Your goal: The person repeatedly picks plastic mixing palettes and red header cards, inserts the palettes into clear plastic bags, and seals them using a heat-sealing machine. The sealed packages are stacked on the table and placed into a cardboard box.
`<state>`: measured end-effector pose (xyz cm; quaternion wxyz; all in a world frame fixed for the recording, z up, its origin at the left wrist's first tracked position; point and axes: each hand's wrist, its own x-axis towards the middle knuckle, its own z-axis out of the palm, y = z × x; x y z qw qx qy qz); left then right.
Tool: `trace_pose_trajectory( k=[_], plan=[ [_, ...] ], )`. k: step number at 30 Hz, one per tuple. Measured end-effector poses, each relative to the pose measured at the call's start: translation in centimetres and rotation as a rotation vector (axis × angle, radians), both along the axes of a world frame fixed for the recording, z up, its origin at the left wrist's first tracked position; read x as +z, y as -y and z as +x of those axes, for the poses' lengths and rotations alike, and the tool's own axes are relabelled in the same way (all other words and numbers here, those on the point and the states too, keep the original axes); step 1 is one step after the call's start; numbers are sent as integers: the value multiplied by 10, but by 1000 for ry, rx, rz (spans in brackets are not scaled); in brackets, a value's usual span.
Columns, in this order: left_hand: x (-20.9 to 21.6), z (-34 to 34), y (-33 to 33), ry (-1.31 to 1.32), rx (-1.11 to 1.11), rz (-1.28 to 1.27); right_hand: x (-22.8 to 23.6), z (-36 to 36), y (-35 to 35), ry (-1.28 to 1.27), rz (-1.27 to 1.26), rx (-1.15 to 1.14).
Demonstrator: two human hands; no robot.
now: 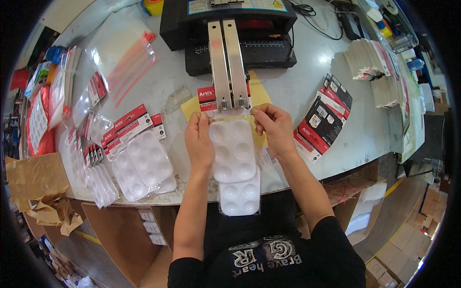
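On the grey tabletop (331, 81), under the machine's two metal bars (228, 62), both hands, left hand (199, 141) and right hand (274, 126), have their fingers pinched on the white palette pack (233, 149), its top edge by the bars.

White palette tray (234, 150) glossy moulded plastic; sealer arms (226, 62) brushed metal; worktop (317, 72) smooth, slightly shiny

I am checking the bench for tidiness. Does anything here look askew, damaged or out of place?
Yes. Crumpled brown paper hangs torn over the table's left edge. Finished packs lie in a loose, tilted pile, not stacked. The palette pack between the left hand and right hand sits straight under the sealer bars.
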<state>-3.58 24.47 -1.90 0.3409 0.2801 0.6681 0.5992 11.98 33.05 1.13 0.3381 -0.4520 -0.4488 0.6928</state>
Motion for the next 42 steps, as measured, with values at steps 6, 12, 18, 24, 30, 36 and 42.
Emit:
trace_pose_trajectory(
  k=[6, 12, 18, 24, 30, 36, 42],
  plan=[
    [46, -73, 51, -741, 36, -407, 33, 81, -8, 993, 918, -15],
    [73, -84, 85, -1224, 331, -375, 10, 148, 0, 1357, 917, 174],
    [45, 32, 83, -693, -75, -266, -3, 139, 12, 1386, 971, 176],
    [54, 39, 76, -602, -83, -287, -1, 139, 22, 1309, 924, 152],
    [52, 41, 75, -634, -114, -162, 25, 119, 36, 1132, 895, -33],
    [97, 50, 90, 310, -281, -77, 117, 77, 23, 417, 571, 271],
    [111, 38, 87, 298, -336, -118, 128, 28, 9, 660, 522, 748]
  ],
)
